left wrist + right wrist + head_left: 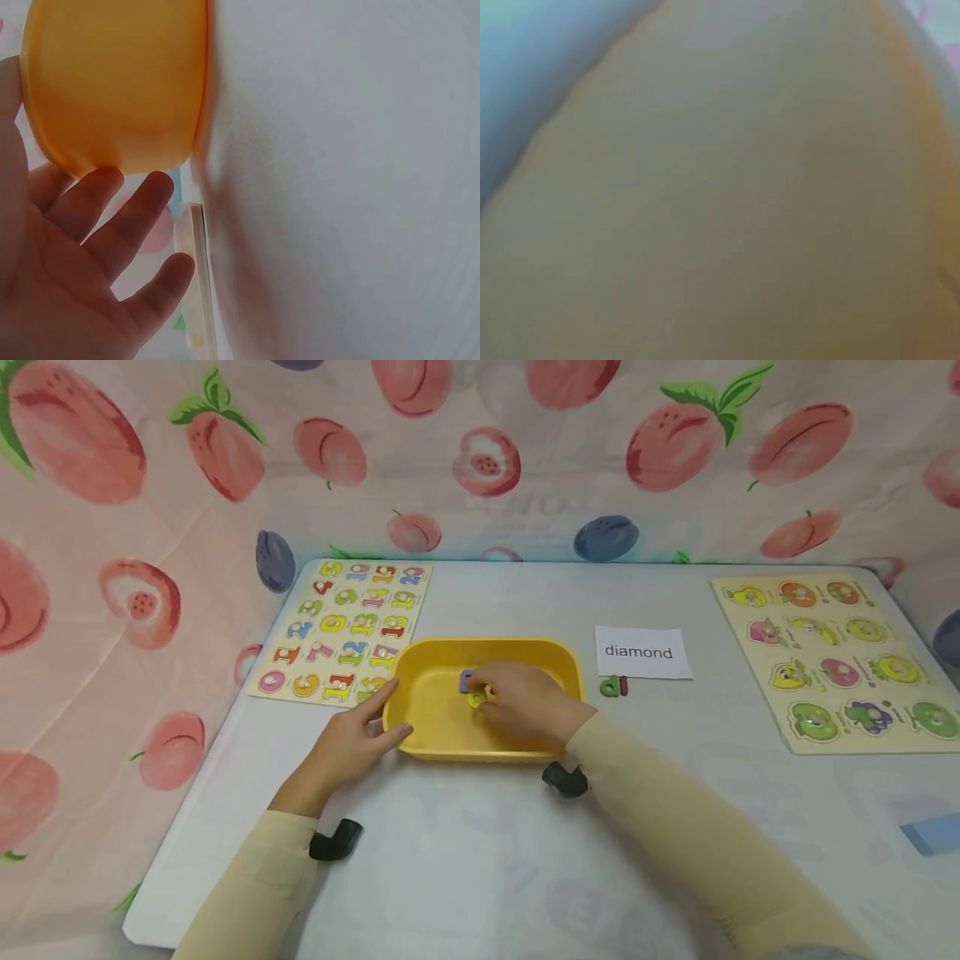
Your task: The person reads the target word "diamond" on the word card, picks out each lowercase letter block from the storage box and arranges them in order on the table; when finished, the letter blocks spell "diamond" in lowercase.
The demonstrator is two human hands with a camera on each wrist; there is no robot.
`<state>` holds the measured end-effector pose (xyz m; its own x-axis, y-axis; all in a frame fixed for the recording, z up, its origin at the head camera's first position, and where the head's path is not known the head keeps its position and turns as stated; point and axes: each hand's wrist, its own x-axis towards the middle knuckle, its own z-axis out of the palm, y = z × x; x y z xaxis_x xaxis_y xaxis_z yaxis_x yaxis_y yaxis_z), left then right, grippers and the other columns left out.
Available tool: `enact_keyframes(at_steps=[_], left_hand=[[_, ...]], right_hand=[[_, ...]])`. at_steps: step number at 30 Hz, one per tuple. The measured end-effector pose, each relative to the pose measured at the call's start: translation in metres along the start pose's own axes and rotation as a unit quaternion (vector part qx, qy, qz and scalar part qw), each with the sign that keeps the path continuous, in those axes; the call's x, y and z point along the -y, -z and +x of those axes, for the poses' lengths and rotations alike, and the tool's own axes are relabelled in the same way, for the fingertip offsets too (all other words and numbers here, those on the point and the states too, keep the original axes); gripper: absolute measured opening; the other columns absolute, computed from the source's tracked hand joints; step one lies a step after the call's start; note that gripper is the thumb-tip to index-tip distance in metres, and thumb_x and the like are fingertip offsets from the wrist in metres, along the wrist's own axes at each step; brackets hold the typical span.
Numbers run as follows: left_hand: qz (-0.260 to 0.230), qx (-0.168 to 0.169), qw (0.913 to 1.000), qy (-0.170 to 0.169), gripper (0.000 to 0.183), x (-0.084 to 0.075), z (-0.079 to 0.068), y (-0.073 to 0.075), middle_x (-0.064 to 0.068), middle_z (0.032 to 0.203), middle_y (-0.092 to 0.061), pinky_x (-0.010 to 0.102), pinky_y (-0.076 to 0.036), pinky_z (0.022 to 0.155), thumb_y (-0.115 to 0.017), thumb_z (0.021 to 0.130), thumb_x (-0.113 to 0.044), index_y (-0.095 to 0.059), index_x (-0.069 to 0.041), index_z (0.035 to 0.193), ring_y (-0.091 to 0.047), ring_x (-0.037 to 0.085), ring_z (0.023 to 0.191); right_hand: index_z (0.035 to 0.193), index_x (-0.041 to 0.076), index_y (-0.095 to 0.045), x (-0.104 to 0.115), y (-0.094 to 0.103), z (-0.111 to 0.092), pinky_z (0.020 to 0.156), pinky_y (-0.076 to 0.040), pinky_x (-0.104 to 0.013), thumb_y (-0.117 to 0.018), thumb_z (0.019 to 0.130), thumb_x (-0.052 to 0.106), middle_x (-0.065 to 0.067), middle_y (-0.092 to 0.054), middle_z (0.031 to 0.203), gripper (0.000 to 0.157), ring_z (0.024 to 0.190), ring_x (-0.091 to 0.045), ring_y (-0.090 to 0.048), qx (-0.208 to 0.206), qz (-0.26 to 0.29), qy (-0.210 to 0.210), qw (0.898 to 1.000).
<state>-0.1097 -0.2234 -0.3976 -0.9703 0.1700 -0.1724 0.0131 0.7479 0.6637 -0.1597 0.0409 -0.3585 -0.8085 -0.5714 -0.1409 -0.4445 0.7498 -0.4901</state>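
A yellow plastic basin [435, 739] sits on the table before me. My left hand [352, 743] holds its left end, thumb over the near rim and fingers along the outside. In the left wrist view the spread fingers [124, 232] lie against or near its outer wall. My right hand [528, 697] reaches down inside and pinches a small yellow letter piece [476, 700] between thumb and fingertips. A purple letter piece [466, 682] is right at the same fingertips. The right wrist view is filled by a blurred sleeve [705, 187].
A white card [642, 653] reading "diamond" lies right of the basin, with a green letter d [609, 687] and a dark red letter i [624, 685] just below. A number puzzle board [345, 631] lies left; a fruit puzzle board [840, 664] lies right. A blue object [933, 835] is at the right edge.
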Motion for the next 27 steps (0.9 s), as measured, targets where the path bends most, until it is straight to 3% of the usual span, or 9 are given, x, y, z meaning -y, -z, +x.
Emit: enact_keyframes(at_steps=[7, 16, 21, 27], left_hand=[[0.002, 0.000, 1.0000, 0.001, 0.079, 0.001, -0.001, 0.000, 0.010, 0.157, -0.039, 0.059, -0.031, 0.112, -0.068, 0.094, -0.044, -0.028, -0.024, 0.160, -0.043, 0.037, 0.137], [0.004, 0.000, 1.0000, 0.000, 0.080, 0.001, -0.001, 0.000, 0.013, 0.154, -0.043, 0.059, -0.031, 0.112, -0.068, 0.094, -0.045, -0.029, -0.024, 0.160, -0.043, 0.036, 0.137], [0.003, -0.001, 1.0000, -0.002, 0.079, 0.000, -0.001, 0.000, 0.012, 0.155, -0.042, 0.059, -0.031, 0.112, -0.068, 0.094, -0.044, -0.029, -0.024, 0.160, -0.044, 0.036, 0.137], [0.001, 0.001, 1.0000, -0.001, 0.079, 0.000, 0.000, 0.001, 0.013, 0.154, -0.043, 0.059, -0.032, 0.111, -0.068, 0.094, -0.044, -0.029, -0.024, 0.160, -0.044, 0.037, 0.136]], right_hand=[[0.125, 0.005, -0.067, -0.009, 0.017, -0.018, 0.100, -0.048, -0.037, -0.067, 0.094, 0.013, -0.006, -0.067, 0.119, 0.032, 0.104, -0.023, -0.059, -0.017, 0.010, 0.015, 1.000], [0.123, 0.003, -0.067, -0.032, 0.042, -0.051, 0.094, -0.051, -0.043, -0.071, 0.092, 0.012, -0.009, -0.067, 0.116, 0.032, 0.106, -0.029, -0.060, -0.072, 0.004, 0.018, 0.997], [0.125, 0.002, -0.065, -0.050, 0.060, -0.069, 0.094, -0.051, -0.047, -0.070, 0.093, 0.010, -0.012, -0.066, 0.119, 0.033, 0.106, -0.031, -0.059, -0.083, -0.006, -0.005, 0.996], [0.126, 0.004, -0.065, -0.075, 0.072, -0.083, 0.093, -0.052, -0.050, -0.069, 0.095, 0.014, -0.013, -0.065, 0.121, 0.033, 0.109, -0.033, -0.057, -0.083, -0.016, -0.062, 0.995]])
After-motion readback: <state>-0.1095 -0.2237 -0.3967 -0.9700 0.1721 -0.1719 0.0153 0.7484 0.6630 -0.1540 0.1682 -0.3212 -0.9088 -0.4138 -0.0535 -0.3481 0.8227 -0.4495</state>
